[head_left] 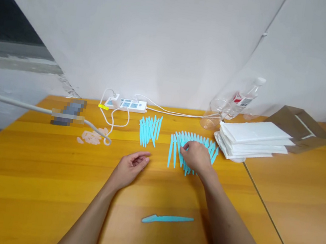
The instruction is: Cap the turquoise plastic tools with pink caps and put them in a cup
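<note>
My right hand (196,155) is over the larger group of slim light-blue plastic sticks (175,152), each shaped like a small knife with a pointed, broader end. Its thumb and fingers are pinched together at the group's left part, and what is between them is hidden. To the left, my left hand (129,169) rests near the table surface with fingers loosely curled and apart, holding nothing. Just beyond it lies a smaller group of the same sticks (149,130). One single blue stick (167,219) lies crosswise on the table between my forearms.
At the back stand a white power strip (125,104) with cables, a clear cup (210,120) and a bottle (241,100). White packets (252,136) and a brown paper bag (292,126) lie right. Small pale pink pieces (91,137) and a blurred-out object (69,113) lie left.
</note>
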{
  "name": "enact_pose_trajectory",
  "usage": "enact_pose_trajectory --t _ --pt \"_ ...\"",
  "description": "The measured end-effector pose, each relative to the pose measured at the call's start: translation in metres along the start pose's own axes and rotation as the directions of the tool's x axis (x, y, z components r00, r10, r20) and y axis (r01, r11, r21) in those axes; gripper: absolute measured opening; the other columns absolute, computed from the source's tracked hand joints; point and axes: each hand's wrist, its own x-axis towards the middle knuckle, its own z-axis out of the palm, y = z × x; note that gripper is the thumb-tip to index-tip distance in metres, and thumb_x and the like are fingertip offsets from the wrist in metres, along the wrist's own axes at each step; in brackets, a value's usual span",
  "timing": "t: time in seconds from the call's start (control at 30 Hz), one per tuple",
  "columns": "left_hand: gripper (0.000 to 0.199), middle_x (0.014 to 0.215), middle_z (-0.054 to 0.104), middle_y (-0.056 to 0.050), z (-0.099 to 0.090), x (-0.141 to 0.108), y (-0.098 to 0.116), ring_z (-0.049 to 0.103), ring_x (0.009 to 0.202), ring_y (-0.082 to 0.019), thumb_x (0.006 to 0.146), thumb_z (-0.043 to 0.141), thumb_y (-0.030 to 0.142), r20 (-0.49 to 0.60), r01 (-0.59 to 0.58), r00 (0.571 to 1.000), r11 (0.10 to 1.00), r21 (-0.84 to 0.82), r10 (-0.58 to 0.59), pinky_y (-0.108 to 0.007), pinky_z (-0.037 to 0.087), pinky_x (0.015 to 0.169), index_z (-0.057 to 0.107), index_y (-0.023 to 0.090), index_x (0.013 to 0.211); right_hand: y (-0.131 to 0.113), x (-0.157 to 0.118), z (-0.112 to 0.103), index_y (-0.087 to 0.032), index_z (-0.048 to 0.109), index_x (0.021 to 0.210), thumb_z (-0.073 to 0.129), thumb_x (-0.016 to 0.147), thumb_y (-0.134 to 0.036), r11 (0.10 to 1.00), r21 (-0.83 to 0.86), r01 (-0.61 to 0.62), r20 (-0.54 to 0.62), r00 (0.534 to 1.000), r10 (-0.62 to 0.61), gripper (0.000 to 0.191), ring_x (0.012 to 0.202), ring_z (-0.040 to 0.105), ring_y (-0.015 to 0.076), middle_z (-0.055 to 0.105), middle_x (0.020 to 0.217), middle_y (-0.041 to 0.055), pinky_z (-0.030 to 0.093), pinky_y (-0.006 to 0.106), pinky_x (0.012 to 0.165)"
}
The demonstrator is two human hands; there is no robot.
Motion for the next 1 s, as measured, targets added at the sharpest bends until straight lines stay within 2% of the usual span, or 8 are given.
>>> enact_pose_trajectory --t 0.17,0.37,0.5,0.57,0.67,0.73,0.8,1.0 --pt "0.049 0.09 0.068 -0.008 -0.001 0.0 -0.001 0.059 0.077 -0.014 0.082 0.066 0.05 0.014 0.005 1.0 1.0 0.001 -0.005 -0.025 0.048 0.07 0.069 0.014 0.115 -0.032 0.025 -0.008 -0.015 0.074 0.09 0.046 0.09 -0.052 1.0 0.008 0.011 -0.054 0.998 -0.011 0.046 0.097 0.067 0.0303 0.073 0.097 0.0174 0.048 0.037 0.081" --pt "0.047 0.088 0.07 -0.008 0.0 -0.001 0.0 0.061 0.076 -0.015 0.083 0.065 0.048 -0.001 -0.008 1.0 1.0 -0.013 0.008 -0.025 0.049 0.068 0.07 0.014 0.114 -0.091 0.072 0.011 -0.01 0.071 0.108 0.06 0.086 -0.036 0.99 0.136 0.041 -0.034 0.999 -0.036 0.036 0.105 0.066 0.0296 0.071 0.11 0.0198 0.048 0.033 0.087" --pt "0.038 0.093 0.072 -0.008 -0.027 -0.001 -0.001 0.064 0.08 -0.019 0.086 0.06 0.045 -0.214 -0.103 0.966 0.975 0.195 0.145 -0.029 0.05 0.075 0.073 0.017 0.107 -0.099 0.095 0.02 -0.005 0.07 0.11 0.062 0.082 -0.024 0.986 0.164 -0.017 0.016 1.0 0.014 0.035 0.101 0.067 0.0307 0.07 0.11 0.0238 0.05 0.032 0.082" --pt "0.035 0.1 0.071 -0.01 -0.054 -0.003 -0.005 0.064 0.086 -0.021 0.089 0.056 0.042 -0.388 -0.085 0.881 0.896 0.436 0.272 -0.033 0.05 0.082 0.073 0.018 0.107 -0.098 0.1 0.021 -0.006 0.07 0.109 0.061 0.081 -0.023 0.982 0.183 -0.039 0.04 0.999 0.032 0.034 0.099 0.068 0.0305 0.071 0.106 0.0234 0.05 0.032 0.08" --pt "0.035 0.111 0.066 -0.014 -0.097 -0.006 -0.012 0.062 0.095 -0.027 0.09 0.05 0.035 -0.548 0.198 0.75 0.665 0.72 0.371 -0.039 0.047 0.086 0.072 0.017 0.111 -0.098 0.102 0.022 -0.005 0.07 0.111 0.058 0.086 -0.03 0.976 0.213 -0.053 0.052 0.998 0.043 0.038 0.102 0.067 0.0295 0.071 0.105 0.0235 0.05 0.031 0.082" --pt "0.037 0.115 0.063 -0.016 -0.116 -0.007 -0.017 0.06 0.097 -0.03 0.09 0.046 0.031 -0.552 0.342 0.753 0.504 0.793 0.359 -0.041 0.046 0.086 0.074 0.017 0.11 -0.101 0.102 0.023 -0.005 0.068 0.114 0.057 0.087 -0.036 0.971 0.233 -0.052 0.051 0.998 0.041 0.043 0.106 0.066 0.0286 0.07 0.109 0.0235 0.049 0.031 0.085" --pt "0.037 0.115 0.061 -0.015 -0.125 -0.007 -0.02 0.058 0.095 -0.03 0.091 0.044 0.03 -0.516 0.385 0.79 0.386 0.838 0.332 -0.041 0.045 0.084 0.074 0.019 0.11 -0.104 0.103 0.025 -0.005 0.067 0.116 0.058 0.086 -0.036 0.966 0.255 -0.047 0.057 0.998 0.034 0.043 0.106 0.065 0.0276 0.07 0.109 0.0228 0.048 0.03 0.086" --pt "0.039 0.11 0.063 -0.014 -0.129 -0.003 -0.02 0.054 0.092 -0.03 0.093 0.044 0.04 -0.36 0.294 0.842 0.216 0.931 0.403 -0.04 0.043 0.084 0.075 0.021 0.107 -0.102 0.111 0.025 -0.006 0.074 0.083 0.061 0.077 -0.018 0.939 0.339 -0.052 0.132 0.991 0.007 0.019 0.076 0.069 0.0227 0.072 0.071 0.0156 0.048 0.026 0.069"
